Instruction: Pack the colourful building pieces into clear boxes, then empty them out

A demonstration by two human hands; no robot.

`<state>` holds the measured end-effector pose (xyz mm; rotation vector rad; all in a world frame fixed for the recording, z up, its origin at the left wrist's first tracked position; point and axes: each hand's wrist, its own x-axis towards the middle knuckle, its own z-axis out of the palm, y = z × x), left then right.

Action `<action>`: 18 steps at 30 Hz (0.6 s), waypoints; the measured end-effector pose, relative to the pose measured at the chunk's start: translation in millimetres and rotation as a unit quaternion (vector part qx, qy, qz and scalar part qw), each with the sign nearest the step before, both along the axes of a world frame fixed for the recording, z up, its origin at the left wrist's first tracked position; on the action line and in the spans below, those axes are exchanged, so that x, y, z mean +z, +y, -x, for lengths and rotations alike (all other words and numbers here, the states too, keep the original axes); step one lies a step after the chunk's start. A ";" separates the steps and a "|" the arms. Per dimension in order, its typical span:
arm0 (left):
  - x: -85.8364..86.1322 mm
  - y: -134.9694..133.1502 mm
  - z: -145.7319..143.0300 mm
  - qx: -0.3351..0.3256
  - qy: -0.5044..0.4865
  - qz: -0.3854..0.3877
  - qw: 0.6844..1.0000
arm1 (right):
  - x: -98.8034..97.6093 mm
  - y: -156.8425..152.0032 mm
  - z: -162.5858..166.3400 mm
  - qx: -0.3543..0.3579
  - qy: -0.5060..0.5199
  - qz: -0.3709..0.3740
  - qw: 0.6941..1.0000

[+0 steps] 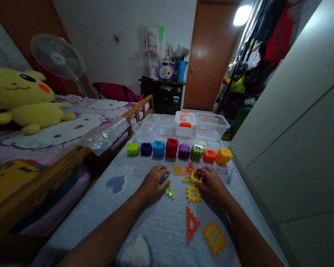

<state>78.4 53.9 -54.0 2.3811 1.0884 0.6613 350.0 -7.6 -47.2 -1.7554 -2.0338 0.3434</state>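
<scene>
My left hand [154,182] rests on the cloth, thumb and forefinger curved with a gap between them. A light green triangular building piece [169,190] lies against its thumb tip. My right hand [211,181] has its fingers bent over a yellow building piece [196,177], which is tilted above other pieces. Beneath and beside it lie an orange triangular piece [190,167], a green piece [187,180] and a yellow triangular piece [178,169]. Nearer me are a yellow square piece [193,194], another orange triangle [192,223] and a larger-looking yellow square [214,238].
Stacks of interlocking pieces stand in a row behind my hands, among them a red stack [172,148] and a yellow-orange stack [224,156]. Behind them are a lidded clear box [185,129] and an open clear bin [211,129]. A wooden bed rail [139,111] borders the left, a pale cabinet [289,122] the right.
</scene>
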 end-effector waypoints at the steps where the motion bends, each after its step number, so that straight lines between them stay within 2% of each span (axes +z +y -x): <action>1: -1.8 0.1 0.6 0.007 -0.008 0.005 1.000 | 1.7 -0.8 -1.1 -0.004 0.009 0.002 1.000; 3: -3.3 0.2 1.7 0.023 -0.019 0.015 0.999 | 7.8 -4.4 -3.6 0.012 0.033 0.013 0.999; 6: -3.2 0.6 2.4 0.038 -0.024 0.020 0.999 | 20.3 -13.7 -2.7 0.088 0.052 0.058 0.993; 9: -3.5 1.3 2.5 0.035 -0.023 0.019 0.999 | 30.6 -22.1 6.5 0.135 0.014 0.111 0.985; 12: -5.0 1.8 2.5 0.033 -0.020 0.015 0.999 | 34.8 -25.5 16.2 0.129 -0.035 0.139 0.981; 18: -5.6 2.2 2.6 0.034 -0.007 0.012 0.999 | 31.0 -25.2 20.5 0.107 -0.053 0.128 0.984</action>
